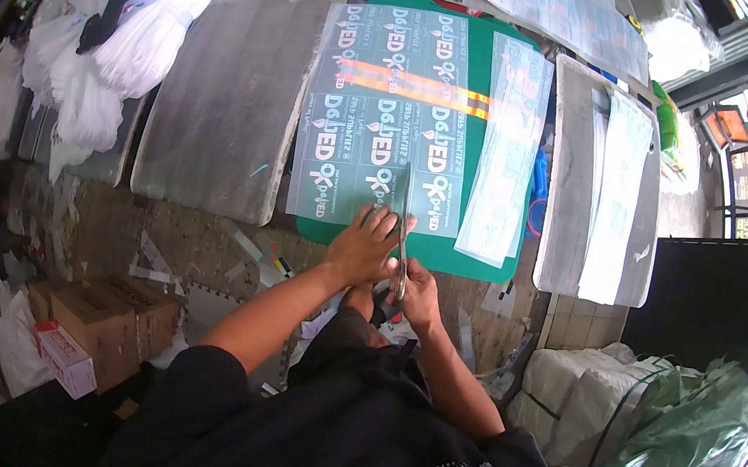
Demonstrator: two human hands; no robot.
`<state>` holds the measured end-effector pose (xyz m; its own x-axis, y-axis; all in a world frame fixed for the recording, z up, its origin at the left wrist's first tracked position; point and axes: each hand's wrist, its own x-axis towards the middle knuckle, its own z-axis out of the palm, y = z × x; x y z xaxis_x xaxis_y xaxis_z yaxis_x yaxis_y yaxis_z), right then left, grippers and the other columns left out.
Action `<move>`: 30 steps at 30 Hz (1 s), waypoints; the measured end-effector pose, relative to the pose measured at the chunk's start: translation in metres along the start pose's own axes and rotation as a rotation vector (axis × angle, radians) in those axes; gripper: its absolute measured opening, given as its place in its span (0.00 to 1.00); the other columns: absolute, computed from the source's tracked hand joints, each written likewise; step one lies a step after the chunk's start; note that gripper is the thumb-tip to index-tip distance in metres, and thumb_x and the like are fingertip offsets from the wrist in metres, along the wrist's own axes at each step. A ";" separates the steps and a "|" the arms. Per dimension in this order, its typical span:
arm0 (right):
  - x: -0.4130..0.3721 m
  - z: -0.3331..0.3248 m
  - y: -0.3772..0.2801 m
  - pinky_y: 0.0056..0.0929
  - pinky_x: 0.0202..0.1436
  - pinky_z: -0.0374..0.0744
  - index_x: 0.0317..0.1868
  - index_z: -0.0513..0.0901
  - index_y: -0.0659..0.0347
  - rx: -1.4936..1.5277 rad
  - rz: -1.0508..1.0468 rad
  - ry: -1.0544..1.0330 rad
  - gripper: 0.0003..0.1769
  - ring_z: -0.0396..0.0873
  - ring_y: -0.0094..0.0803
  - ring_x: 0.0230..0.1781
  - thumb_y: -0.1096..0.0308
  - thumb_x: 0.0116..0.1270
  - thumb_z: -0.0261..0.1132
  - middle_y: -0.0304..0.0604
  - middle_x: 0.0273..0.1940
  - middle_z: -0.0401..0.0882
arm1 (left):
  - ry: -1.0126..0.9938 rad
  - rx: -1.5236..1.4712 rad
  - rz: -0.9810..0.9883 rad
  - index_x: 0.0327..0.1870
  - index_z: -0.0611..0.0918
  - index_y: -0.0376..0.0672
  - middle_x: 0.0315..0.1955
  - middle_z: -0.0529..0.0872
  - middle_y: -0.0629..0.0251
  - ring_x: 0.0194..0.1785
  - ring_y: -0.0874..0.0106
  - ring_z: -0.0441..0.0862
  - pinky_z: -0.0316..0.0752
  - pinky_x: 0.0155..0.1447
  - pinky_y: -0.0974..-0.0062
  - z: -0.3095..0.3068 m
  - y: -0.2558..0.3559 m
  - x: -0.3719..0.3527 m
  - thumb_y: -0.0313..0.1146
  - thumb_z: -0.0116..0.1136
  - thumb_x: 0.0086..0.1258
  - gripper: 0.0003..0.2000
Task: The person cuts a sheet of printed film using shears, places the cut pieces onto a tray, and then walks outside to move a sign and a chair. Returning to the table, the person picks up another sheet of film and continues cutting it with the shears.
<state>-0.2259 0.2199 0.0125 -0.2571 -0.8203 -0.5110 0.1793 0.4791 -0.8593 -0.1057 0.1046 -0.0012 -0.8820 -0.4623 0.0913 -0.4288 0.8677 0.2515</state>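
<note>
A clear sheet (349, 139) printed with rows of white lettering lies over a green board (484, 270). My left hand (360, 249) rests on the sheet's near edge, fingers laid over it beside the scissors. In my right hand (417, 295) is a pair of scissors (406, 202), my fingers around the handles and the blades pointing away from me along the lettering. An orange reflective band (395, 83) shows across the sheet. To the right, a stack of cut printed strips (505, 156) lies on the board's edge.
Grey boards (226, 98) flank the green one, the right-hand one (573, 176) bearing more strips (617, 191). White bundles (149, 30) hang at upper left. Cardboard boxes (98, 324) sit at lower left, wrapped bales (566, 394) at lower right. Scraps litter the floor.
</note>
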 end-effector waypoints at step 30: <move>0.051 -0.001 -0.057 0.21 0.19 0.69 0.31 0.77 0.61 -0.006 0.031 0.020 0.23 0.70 0.18 0.16 0.48 0.70 0.64 0.31 0.20 0.70 | -0.002 -0.014 0.024 0.62 0.72 0.34 0.61 0.71 0.49 0.68 0.53 0.65 0.55 0.73 0.48 -0.007 -0.003 0.002 0.61 0.57 0.60 0.39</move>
<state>-0.2505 0.1512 0.0356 -0.2705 -0.7984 -0.5379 0.1823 0.5061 -0.8430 -0.1045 0.0996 0.0053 -0.8926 -0.4406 0.0954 -0.4044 0.8761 0.2623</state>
